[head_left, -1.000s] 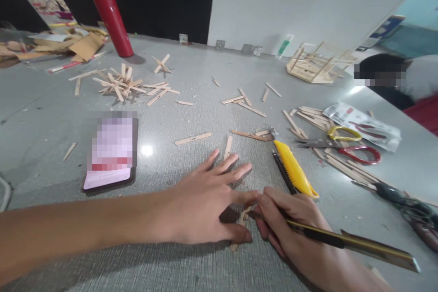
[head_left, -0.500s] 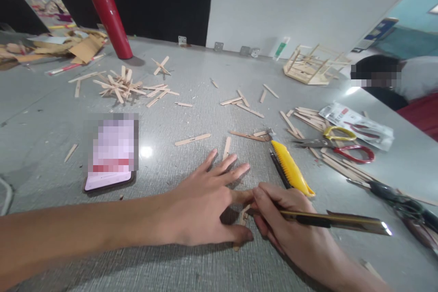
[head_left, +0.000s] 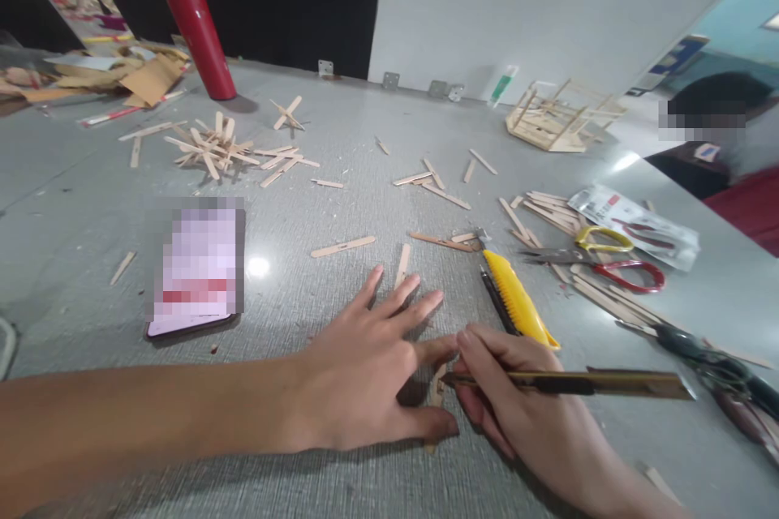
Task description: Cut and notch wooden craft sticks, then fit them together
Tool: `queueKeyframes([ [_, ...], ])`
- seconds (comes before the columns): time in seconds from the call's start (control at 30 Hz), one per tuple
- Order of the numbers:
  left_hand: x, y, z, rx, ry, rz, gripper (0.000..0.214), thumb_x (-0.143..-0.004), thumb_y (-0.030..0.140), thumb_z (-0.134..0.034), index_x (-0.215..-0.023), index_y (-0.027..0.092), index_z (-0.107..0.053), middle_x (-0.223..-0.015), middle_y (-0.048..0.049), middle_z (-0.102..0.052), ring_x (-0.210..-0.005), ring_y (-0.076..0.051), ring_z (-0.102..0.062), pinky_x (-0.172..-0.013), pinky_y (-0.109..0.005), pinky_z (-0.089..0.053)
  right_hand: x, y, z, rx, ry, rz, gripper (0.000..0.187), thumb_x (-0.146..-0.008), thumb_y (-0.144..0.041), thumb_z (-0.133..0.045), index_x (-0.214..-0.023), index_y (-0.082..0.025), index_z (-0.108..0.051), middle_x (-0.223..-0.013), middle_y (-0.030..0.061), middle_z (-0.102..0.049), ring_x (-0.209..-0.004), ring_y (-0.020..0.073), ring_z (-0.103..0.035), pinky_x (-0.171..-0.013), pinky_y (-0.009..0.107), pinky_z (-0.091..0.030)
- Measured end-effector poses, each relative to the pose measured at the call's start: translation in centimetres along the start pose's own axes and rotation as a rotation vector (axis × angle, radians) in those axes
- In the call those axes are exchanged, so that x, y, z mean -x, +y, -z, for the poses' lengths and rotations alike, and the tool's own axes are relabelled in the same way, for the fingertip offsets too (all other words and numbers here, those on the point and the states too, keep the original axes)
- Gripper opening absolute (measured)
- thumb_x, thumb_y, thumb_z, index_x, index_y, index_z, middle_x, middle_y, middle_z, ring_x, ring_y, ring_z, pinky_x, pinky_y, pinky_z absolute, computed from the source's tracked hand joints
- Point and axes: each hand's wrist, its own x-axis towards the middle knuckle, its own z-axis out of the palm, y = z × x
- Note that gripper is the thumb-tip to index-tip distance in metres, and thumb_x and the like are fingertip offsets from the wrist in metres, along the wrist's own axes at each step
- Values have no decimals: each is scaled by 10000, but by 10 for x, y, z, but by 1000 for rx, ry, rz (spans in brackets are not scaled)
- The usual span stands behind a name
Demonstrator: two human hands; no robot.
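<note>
My left hand [head_left: 371, 369] lies on the grey table [head_left: 316, 470], fingers spread, with thumb and forefinger pinning a small wooden stick [head_left: 436, 391] flat. My right hand [head_left: 517, 413] is closed around a gold and black utility knife [head_left: 578, 383], held like a pen with its tip on the stick between my left thumb and forefinger. The stick is mostly hidden under my fingers.
A yellow cutter [head_left: 517, 298] and a black pen lie just beyond my right hand. Scissors [head_left: 602, 255], pliers [head_left: 712, 361], loose wooden sticks [head_left: 219, 147], a phone [head_left: 198, 272], a red flask [head_left: 195, 24] and a stick frame [head_left: 560, 117] are about. Another person sits at the far right.
The knife handle has swung upward to lie nearly level. My left hand stays pressed on the stick. The person at the right has shifted further right.
</note>
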Motion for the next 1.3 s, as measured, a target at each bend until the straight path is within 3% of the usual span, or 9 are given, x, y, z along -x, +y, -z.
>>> queueKeyframes([
  [0.13, 0, 0, -1, -7, 9, -10, 704, -943, 693, -491, -1496, 257, -510, -1660, -187, -289, -1554, -417, -125, -1209, -704, -92, -2, -2, -1, -67, -42, -75, 546, -1018, -619, -395, -673, -214, -514, -424, -69, -462, -312, 49, -327, -325, 176, -247],
  [0.27, -1, -2, -1, -8, 6, 2, 746, -961, 705, -439, -1522, 216, -476, -1647, -183, -323, -1553, -407, -156, -1218, -693, -86, -1, -3, -1, -16, -60, -33, 583, -1009, -601, -438, -581, -208, -486, -421, -45, -474, -312, 53, -381, -333, 176, -303],
  [0.57, 0, -6, 0, 87, 36, -5, 945, -831, 825, -528, -1556, 227, -427, -1637, -183, -338, -1549, -427, -157, -1201, -731, -66, -1, 0, 5, -255, 151, -85, 542, -938, -658, -558, -643, -212, -467, -361, -94, -412, -262, 25, -300, -297, 129, -236],
  [0.8, -2, -3, 3, 221, 216, 15, 346, -1037, 454, -534, -1268, 259, -703, -1440, -98, -631, -1367, -262, -551, -1217, -580, -226, 2, 5, 6, -364, 183, -14, 444, -900, -558, -690, -722, -208, -482, -459, -85, -502, -292, 24, -358, -293, 122, -258],
  [0.93, -6, -4, 7, 267, 263, -9, 145, -979, 320, -658, -1059, 268, -767, -1137, -10, -791, -1082, -213, -723, -1098, -460, -430, 7, -2, 12, -447, 122, 59, 357, -973, -543, -569, -956, -188, -584, -715, 4, -655, -476, 117, -605, -400, 222, -481],
  [1.0, -7, -4, 14, 275, 315, 29, 185, -987, 299, -637, -1126, 248, -747, -1122, -21, -796, -1048, -214, -734, -1008, -419, -505, 7, -7, 16, -469, 101, 64, 349, -996, -547, -516, -982, -200, -553, -752, 13, -671, -532, 151, -657, -447, 266, -539],
  [1.13, -7, 4, 41, 277, 422, 49, 279, -1038, 223, -522, -1259, 224, -692, -1243, -40, -753, -1154, -202, -684, -1031, -401, -490, 8, -14, 17, -437, 92, 12, 366, -956, -527, -617, -816, -220, -476, -574, -41, -634, -340, 81, -536, -333, 166, -394],
  [1.23, -5, 18, 59, 383, 292, -217, 255, -1026, 221, -574, -1242, 216, -709, -1224, -17, -756, -1150, -159, -669, -1052, -313, -474, 13, -19, 8, -413, 62, -45, 389, -853, -488, -754, -739, -181, -544, -506, -52, -594, -273, 14, -398, -291, 117, -248],
  [1.3, -3, 27, 65, 479, 225, -184, 345, -997, 278, -637, -1332, 199, -663, -1284, -44, -729, -1201, -182, -647, -1060, -321, -478, 19, -22, -1, -423, 34, -62, 421, -809, -542, -763, -738, -170, -579, -517, -56, -576, -283, 7, -389, -291, 118, -253],
])
